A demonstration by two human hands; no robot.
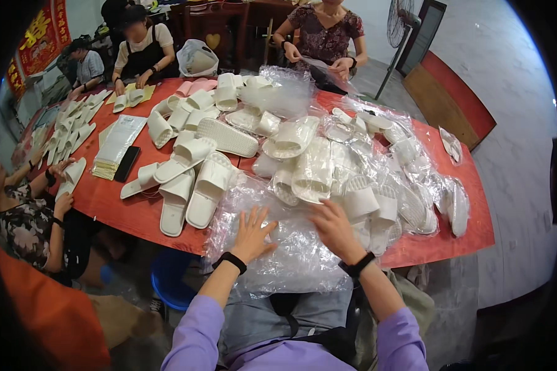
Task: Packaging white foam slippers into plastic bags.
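My left hand point(252, 236) lies spread on a stack of clear plastic bags point(291, 272) at the table's near edge, its fingers apart. Over the right side of the bags is my right hand point(338, 234), fingers stretched out toward the near edge of a bagged white slipper point(315, 173); whether they touch it I cannot tell. I see nothing held in either hand. Left of the bags, a pair of loose white slippers point(205, 195) points toward me. More white slippers in clear wrapping point(408, 198) are heaped to the right.
On the red table point(105, 198) are a black phone point(126, 163), a stack of flat packets point(119, 139) and many loose slippers. A blue bin point(173, 281) stands below the near edge. Across the table a person point(324, 37) holds a clear bag; others handle slippers at left.
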